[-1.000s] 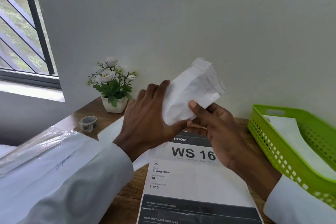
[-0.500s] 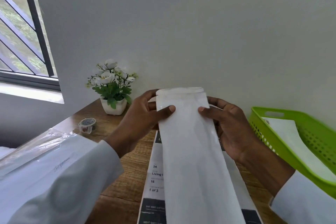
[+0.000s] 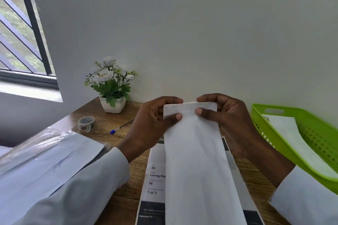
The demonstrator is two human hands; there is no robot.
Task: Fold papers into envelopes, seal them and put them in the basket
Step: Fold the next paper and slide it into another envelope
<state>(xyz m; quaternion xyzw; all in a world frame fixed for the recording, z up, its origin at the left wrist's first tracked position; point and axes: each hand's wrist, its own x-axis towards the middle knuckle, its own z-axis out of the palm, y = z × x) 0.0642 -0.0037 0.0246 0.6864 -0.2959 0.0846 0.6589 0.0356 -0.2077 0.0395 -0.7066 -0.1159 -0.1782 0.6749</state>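
Unfolded stock: a stack of plain white paper sheets (image 3: 60,153) under clear plastic wrap lies at my left on the wooden bench (image 3: 117,204), so I judge more folding is left.
Sealing tool: a small roll of patterned tape (image 3: 86,123) sits on the bench beyond that stack, apart from both hands and not in use.
My left hand (image 3: 153,126): thumb in front and curled fingers behind pinch the left top corner of the long white folded paper envelope (image 3: 197,160).
Envelope: I hold it upright above the printed sheet, its top flap turned over; I judge sealing is not yet done.
My right hand (image 3: 226,122): it pinches the right top corner the same way.
Done so far: the green plastic basket (image 3: 285,115) at my right holds a white envelope (image 3: 285,137), well apart from my hands.
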